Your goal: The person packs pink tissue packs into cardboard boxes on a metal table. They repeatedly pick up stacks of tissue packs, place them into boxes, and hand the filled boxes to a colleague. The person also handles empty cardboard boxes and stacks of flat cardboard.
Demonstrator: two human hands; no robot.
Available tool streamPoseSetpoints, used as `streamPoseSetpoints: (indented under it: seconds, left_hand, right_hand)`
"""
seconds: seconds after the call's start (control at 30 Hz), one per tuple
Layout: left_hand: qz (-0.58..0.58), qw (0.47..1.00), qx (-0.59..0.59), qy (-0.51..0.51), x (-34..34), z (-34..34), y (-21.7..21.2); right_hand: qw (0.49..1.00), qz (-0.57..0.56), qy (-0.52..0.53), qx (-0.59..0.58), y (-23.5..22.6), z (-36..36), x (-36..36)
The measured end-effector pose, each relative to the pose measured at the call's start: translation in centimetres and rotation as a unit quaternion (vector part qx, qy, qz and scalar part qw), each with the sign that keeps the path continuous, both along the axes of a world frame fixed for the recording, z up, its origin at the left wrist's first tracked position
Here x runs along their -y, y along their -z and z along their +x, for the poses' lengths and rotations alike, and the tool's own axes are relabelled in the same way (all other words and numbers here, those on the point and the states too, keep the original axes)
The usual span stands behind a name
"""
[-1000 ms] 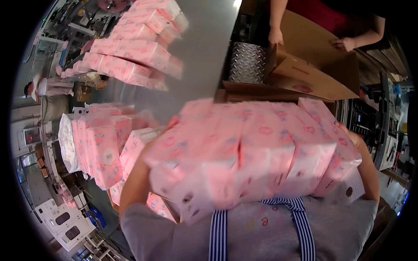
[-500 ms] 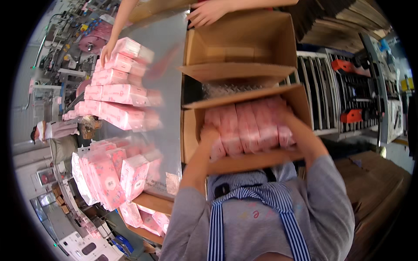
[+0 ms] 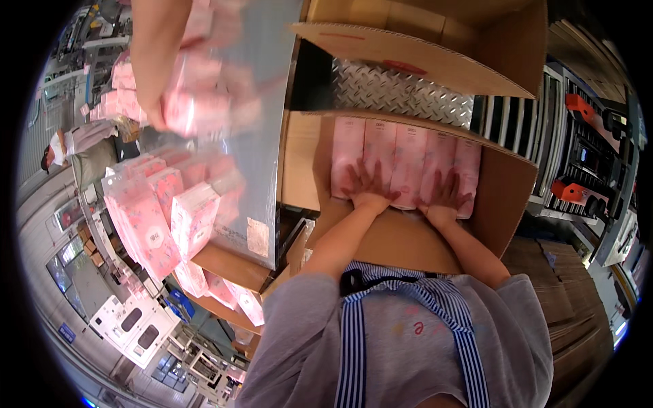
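Observation:
Inside an open cardboard carton (image 3: 502,194) stands a row of several pink soft packs (image 3: 410,146), which look like tissue packs, side by side. My left hand (image 3: 369,189) lies with fingers spread on top of the packs at the left. Beside it, my right hand (image 3: 443,197) rests on the packs at the right, its fingers apart too. Both hands are open and press on the packs without gripping any. The carton's near flap lies under my forearms.
A second open carton (image 3: 422,51) stands beyond, past a diamond-plate strip (image 3: 408,92). On the metal table (image 3: 255,156) at left are pink packs (image 3: 153,224); a co-worker's arm (image 3: 156,61) reaches over others. Rollers (image 3: 517,122) run right; flattened cardboard (image 3: 564,292) lies near right.
My hands have gone from the two ends of the pack row to flat on its top. The packs sit deeper in the carton. The co-worker's arm has come nearer, and the view has shifted.

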State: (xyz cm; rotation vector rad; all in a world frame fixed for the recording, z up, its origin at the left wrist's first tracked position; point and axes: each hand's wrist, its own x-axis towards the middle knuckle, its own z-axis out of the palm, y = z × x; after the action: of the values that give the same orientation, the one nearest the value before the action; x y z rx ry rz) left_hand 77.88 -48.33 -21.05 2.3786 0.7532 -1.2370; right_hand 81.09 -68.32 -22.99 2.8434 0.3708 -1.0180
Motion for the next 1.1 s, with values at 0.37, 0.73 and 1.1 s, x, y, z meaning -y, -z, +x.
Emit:
streamPoseSetpoints:
  seconds: [0.37, 0.73, 1.1]
  left_hand:
    - [-0.272, 0.705, 0.575, -0.313, -12.0, -7.9, -16.3]
    - [0.095, 0.842, 0.216, -0.484, -16.4, -55.5, -9.0]
    - [0.099, 0.857, 0.230, -0.451, -15.9, -53.5, -3.9]
  right_hand:
    - [0.984, 0.115, -0.135, -0.021, 13.3, 8.0, 2.5]
    - [0.599, 0.533, -0.556, -0.219, -20.8, -27.6, -37.3]
    - [0.703, 0.004, -0.705, -0.089, -4.9, -43.1, -42.1]
